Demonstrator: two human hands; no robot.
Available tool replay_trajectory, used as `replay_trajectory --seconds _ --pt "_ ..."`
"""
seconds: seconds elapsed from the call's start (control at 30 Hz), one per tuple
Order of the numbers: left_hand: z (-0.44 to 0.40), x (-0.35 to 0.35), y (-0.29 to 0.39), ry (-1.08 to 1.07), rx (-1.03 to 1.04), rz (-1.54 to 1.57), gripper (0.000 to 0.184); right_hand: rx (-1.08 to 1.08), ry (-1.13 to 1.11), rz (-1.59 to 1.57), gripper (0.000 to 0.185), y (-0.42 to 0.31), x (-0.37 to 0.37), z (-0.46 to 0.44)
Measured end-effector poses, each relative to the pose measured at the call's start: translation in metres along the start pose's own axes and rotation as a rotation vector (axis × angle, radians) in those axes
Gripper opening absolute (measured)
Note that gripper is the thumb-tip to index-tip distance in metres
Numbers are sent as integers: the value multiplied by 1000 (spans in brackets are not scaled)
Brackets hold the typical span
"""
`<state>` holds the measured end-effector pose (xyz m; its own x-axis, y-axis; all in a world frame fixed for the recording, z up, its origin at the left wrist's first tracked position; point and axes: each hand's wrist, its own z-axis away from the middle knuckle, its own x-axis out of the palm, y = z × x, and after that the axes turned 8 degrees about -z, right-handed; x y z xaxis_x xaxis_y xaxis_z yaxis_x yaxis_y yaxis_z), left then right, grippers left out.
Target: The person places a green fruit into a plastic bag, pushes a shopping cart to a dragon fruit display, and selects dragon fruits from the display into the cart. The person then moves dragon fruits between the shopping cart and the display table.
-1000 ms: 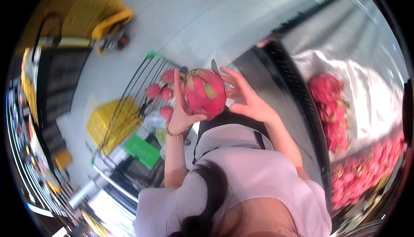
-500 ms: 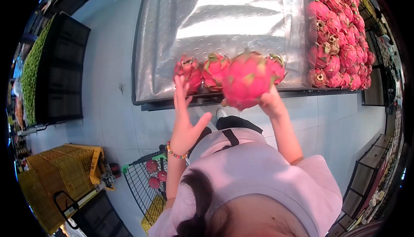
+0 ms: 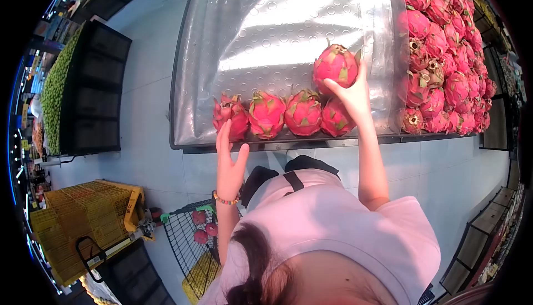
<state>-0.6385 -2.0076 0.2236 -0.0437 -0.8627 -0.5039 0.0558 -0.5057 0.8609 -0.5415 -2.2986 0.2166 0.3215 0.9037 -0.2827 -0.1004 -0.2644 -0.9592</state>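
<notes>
My right hand [image 3: 352, 91] is wrapped round a pink dragon fruit [image 3: 335, 67] with green-tipped scales, just beyond the front row. Along the near edge of the display table [image 3: 261, 38] stand several more: a leftmost dragon fruit [image 3: 231, 117], then a second one [image 3: 267, 115], a third one [image 3: 303, 113] and one partly behind my right wrist [image 3: 336, 117]. My left hand [image 3: 229, 163], a beaded bracelet on its wrist, is open with thumb and fingers apart. Its fingertips overlap the lower part of the leftmost fruit; whether they touch it I cannot tell.
A big pile of dragon fruit [image 3: 444, 55] fills the table's right side. Behind my left arm is a shopping cart [image 3: 186, 238] with a few pink fruits inside. Yellow crates [image 3: 83, 216] stand at lower left, and a stand of green produce [image 3: 58, 88] at far left.
My right hand has carried its dragon fruit away from me, from above the near edge onto the table surface. The whole front row now shows. My left hand stays open beside the leftmost fruit.
</notes>
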Motion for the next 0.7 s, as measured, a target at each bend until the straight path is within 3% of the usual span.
replay_trajectory --seconds 0.1,0.33,0.53,0.63,0.7 --pt "0 2 0 31 -15 -39 61 -49 -116 307 93 0 7 -1" --pt "-7 13 -3 106 45 -335 59 10 -265 188 96 1 -3 -11" --pt "-9 15 3 110 99 -520 63 -65 -212 187 98 9 -3 -7" --pt "-9 12 1 111 100 -507 60 -265 -72 233 82 1 -2 0" --pt "-10 6 -2 86 114 -438 62 -424 80 61 70 -3 -2 4"
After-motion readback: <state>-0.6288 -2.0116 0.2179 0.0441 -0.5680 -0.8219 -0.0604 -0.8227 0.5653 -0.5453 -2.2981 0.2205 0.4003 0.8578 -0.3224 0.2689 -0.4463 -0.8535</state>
